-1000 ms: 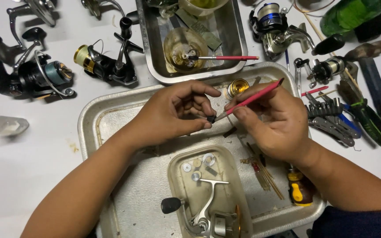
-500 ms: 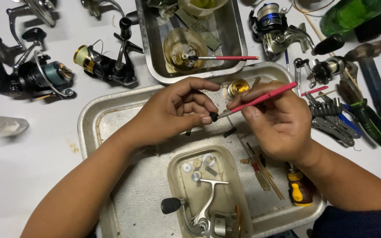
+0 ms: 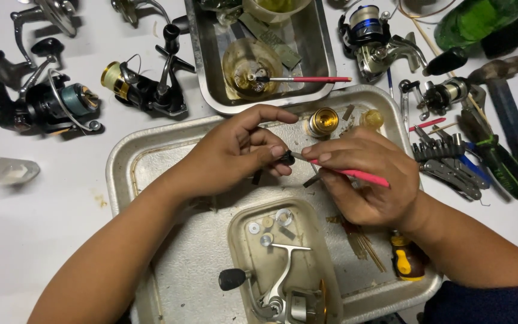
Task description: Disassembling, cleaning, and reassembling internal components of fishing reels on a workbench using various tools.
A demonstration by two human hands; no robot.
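My left hand (image 3: 235, 153) pinches a small black reel part (image 3: 285, 158) between thumb and fingers above a large metal tray (image 3: 128, 162). My right hand (image 3: 367, 180) holds a thin pink-handled brush (image 3: 355, 174), its tip touching the black part. Both hands hover over the middle of the tray. Just below them a small oval dish (image 3: 325, 264) holds washers and a silver reel handle with a black knob (image 3: 235, 278). A brass-coloured spool (image 3: 322, 121) stands at the tray's far side.
A deeper steel pan (image 3: 325, 66) at the back holds a glass bowl and a second red brush (image 3: 307, 79). Fishing reels (image 3: 49, 102) lie left and at the back right (image 3: 379, 42). Pliers, hex keys and a hammer (image 3: 511, 108) lie right. A yellow-handled tool (image 3: 406, 264) rests in the tray.
The brush has swung from pointing up to the right down to nearly level. My right hand has rolled over it while my left hand keeps the small part in the same place.
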